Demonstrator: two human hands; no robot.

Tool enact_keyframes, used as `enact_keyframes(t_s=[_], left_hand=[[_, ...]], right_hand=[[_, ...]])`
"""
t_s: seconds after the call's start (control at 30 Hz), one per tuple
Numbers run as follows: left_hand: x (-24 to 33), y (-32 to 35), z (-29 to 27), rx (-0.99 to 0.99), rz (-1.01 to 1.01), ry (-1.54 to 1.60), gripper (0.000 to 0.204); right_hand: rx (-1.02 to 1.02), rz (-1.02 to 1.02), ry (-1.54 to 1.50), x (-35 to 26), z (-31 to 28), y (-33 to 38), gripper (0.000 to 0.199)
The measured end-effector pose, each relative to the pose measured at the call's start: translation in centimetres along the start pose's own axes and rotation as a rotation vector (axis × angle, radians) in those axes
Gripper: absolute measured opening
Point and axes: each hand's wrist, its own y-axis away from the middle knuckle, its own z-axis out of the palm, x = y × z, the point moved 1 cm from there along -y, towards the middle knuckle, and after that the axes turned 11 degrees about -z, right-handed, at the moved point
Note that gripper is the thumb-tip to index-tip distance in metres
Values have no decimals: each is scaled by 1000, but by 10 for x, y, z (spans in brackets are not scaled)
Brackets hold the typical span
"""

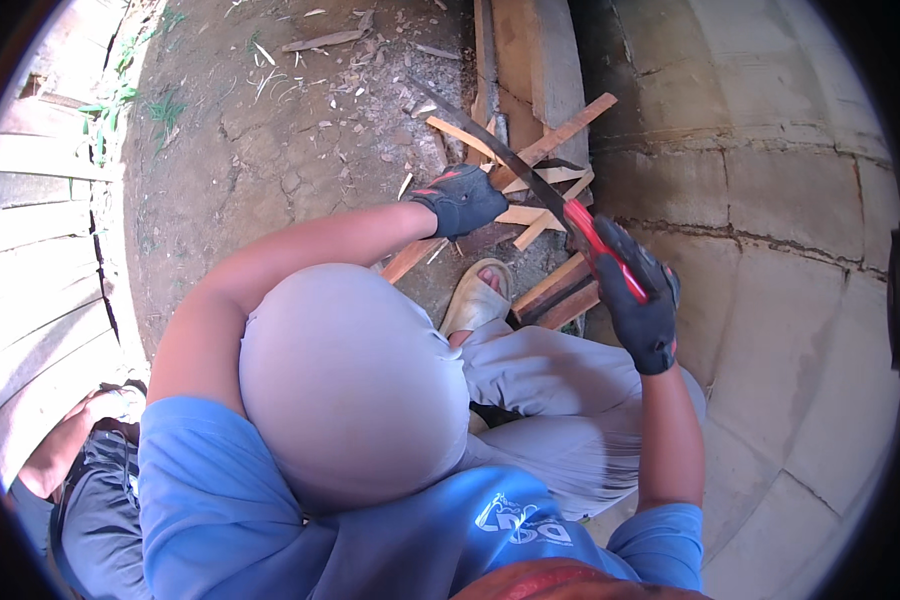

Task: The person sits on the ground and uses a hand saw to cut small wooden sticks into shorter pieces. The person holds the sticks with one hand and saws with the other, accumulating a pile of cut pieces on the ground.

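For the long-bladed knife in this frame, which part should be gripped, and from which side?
Grip the machete by its red handle, coming from the near end, as the gloved right hand does. The dark blade runs up and left over the wood strips, so the handle is the only safe part. The left hand steadies a strip.

Cracked, dry brown dirt ground [270,150] lying littered with wood chips and dry leaves; pale concrete paving slabs [790,200] running along the right; weathered grey wooden planks [30,260] curving at left; daylight falling throughout.
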Motion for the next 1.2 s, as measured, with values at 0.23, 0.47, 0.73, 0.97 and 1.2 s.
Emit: enact_keyframes(t_s=[0.23, 0.47, 0.73, 0.97, 1.2], left_hand=[[14, 19, -21, -108, -167, 266, 49], [20, 21, -23, -131, -274, 316, 45], [-27, -14, 22, 204, 284, -236, 18], [-13, -1, 18, 337, 439, -389, 17], [-1, 4, 11, 233, -41, 63, 33]], right_hand=[[8, 203, 55, -35, -93, 88, 37], [-14, 68, 144, -43, -97, 90, 37], [-36, -168, 72, -24, 6, -14, 33], [-2, -14, -123, -9, 62, -83, 35], [6, 16, -74, -16, -2, -39, 35]])
